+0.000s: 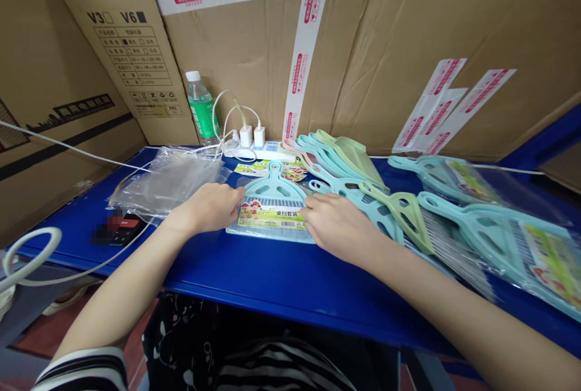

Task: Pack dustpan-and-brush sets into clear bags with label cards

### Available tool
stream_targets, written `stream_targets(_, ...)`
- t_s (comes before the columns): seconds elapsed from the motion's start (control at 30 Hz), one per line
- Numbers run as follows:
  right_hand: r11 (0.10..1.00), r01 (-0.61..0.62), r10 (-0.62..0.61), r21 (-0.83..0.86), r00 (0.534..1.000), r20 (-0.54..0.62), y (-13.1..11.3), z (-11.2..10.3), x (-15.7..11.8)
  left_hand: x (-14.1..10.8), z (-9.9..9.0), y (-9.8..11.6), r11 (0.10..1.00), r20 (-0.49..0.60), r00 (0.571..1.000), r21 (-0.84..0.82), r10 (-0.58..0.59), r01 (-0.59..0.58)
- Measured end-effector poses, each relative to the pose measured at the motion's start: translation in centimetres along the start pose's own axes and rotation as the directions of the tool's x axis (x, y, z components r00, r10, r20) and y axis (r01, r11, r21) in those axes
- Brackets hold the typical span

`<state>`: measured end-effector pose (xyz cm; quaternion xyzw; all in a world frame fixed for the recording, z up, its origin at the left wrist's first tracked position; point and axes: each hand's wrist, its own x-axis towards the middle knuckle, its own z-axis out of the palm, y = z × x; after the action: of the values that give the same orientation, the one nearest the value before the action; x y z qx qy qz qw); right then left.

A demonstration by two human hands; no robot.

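In front of me on the blue table lies a light-blue dustpan and brush set (273, 188) in a clear plastic bag (267, 234), its handle pointing away from me. A yellow-green printed card (263, 214) lies over the bristles inside. My left hand (212, 206) is closed on the bag's left edge, and my right hand (334, 221) pinches the opposite edge, covering the card's right end. Just right of my right hand, loose blue and green brushes (402, 209) lie overlapped, with stacked dustpans (349, 152) behind them.
Packed sets (494, 227) lie at the right. Clear bags (175, 179) are piled at the left beside a dark device (122, 227). Printed cards (290, 168), a power strip (272, 150) with chargers and a bottle (203, 109) stand before the cardboard wall (245, 46). Cables cross the left side.
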<state>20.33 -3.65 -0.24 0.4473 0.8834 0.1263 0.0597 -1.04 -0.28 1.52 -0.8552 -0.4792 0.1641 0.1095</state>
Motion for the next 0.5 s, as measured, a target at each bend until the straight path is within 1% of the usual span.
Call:
stream_targets(0.23, 1.000, 0.001, -0.001, 0.012, 1.000, -0.008, 0.0, 0.0, 0.1, 0.1, -0.1, 0.3, 0.999, 0.057, 0.998, 0.027, -0.021, 0.019)
stream_targets(0.33, 1.000, 0.017, -0.017, 0.002, 0.999, -0.038, 0.1, 0.4, 0.1, 0.1, -0.2, 0.4, 0.999, 0.076, 0.996, 0.027, -0.039, 0.037)
stream_targets(0.43, 0.998, 0.055, -0.058, -0.031, 0.988, -0.145, 0.2, 1.1, 0.1, 0.2, -0.2, 0.4, 0.999, 0.081, 0.996, 0.021, -0.039, 0.037)
stream_targets(0.5, 0.994, 0.090, -0.103, -0.059, 0.961, -0.258, 0.1, 1.6, 0.0, 0.2, -0.1, 0.3, 0.999, 0.079, 0.996, 0.021, -0.037, 0.035)
